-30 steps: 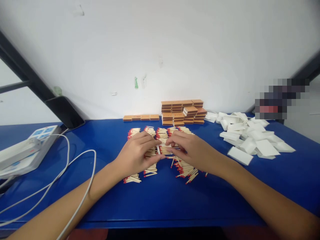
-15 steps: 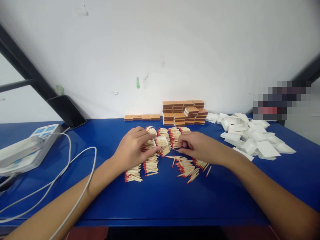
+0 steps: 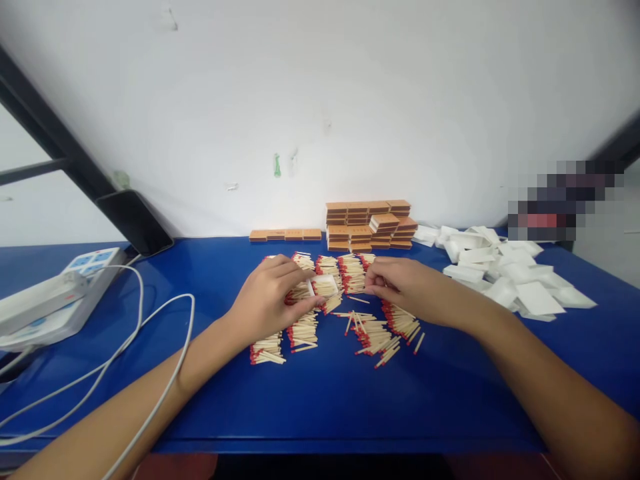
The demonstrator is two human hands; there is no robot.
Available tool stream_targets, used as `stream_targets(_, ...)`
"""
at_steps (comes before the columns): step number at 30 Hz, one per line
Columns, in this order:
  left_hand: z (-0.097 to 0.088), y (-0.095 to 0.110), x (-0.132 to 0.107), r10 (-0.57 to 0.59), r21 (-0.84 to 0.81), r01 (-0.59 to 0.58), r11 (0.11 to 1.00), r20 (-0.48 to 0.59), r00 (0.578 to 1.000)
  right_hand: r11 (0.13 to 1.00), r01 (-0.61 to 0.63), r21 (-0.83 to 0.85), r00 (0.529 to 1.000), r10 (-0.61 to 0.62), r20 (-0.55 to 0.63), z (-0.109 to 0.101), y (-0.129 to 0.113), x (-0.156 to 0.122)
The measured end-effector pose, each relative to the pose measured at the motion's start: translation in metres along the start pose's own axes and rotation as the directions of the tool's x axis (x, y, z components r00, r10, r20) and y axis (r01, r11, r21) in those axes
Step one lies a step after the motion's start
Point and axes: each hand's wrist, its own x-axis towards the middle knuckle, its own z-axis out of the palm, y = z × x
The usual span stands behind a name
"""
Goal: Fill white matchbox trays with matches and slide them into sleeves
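Between the thumb and fingers of my left hand (image 3: 273, 297) is a small white matchbox tray (image 3: 335, 281) with wooden matches (image 3: 325, 287) lying in it. My right hand (image 3: 413, 288) is a little to the right of the tray, its fingers pinched together beside a bundle of red-tipped matches (image 3: 352, 275); whatever is between the fingertips is hidden. One loose match (image 3: 359, 300) lies left of those fingertips. Nearer to me are a spread heap of matches (image 3: 374, 337) and tidier bundles, one of them a left-hand bundle (image 3: 303, 330).
Stacked orange-brown matchboxes (image 3: 349, 235) stand against the wall, with a short row of matchboxes (image 3: 285, 235) to their left. White empty trays (image 3: 517, 270) are heaped at right. A power strip (image 3: 93, 283) and white cable (image 3: 190, 320) are at left on the blue table (image 3: 320, 400).
My right hand has moved slightly right, away from the tray, uncovering more of the match bundle and the loose match. My left hand still holds the tray in nearly the same place.
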Motion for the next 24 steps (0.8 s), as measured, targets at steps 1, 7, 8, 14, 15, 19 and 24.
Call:
stream_targets(1,0.000,0.000,0.000,0.002,-0.002,-0.002,1.000,0.005,1.000,1.000,0.001,0.001,1.000,-0.001,-0.003,-0.002,0.000,-0.001)
stream_targets(7,0.002,-0.002,-0.001,0.022,-0.002,-0.022,1.000,0.006,1.000,1.000,0.011,0.010,0.999,-0.011,0.039,0.005,-0.004,-0.002)
stream_targets(8,0.002,-0.002,-0.001,0.022,-0.005,-0.022,1.000,0.003,1.000,1.000,0.004,-0.003,0.999,-0.004,0.044,0.008,-0.005,-0.002)
stream_targets(14,0.002,0.000,0.000,0.027,-0.011,-0.027,1.000,-0.002,1.000,0.998,-0.033,-0.058,0.998,0.036,0.046,0.012,-0.006,0.001)
stream_targets(15,0.002,0.000,0.000,0.027,-0.009,-0.027,1.000,-0.004,1.000,0.998,-0.033,-0.055,0.998,0.036,0.045,0.012,-0.006,0.001)
stream_targets(19,0.001,0.000,0.001,0.025,-0.009,-0.025,1.000,-0.001,1.000,0.999,-0.028,-0.043,0.998,0.031,0.059,0.013,-0.007,0.002)
stream_targets(24,0.002,-0.001,0.000,0.030,-0.008,-0.031,0.999,-0.007,1.000,1.000,0.002,-0.009,1.000,-0.002,0.024,0.008,-0.009,0.000)
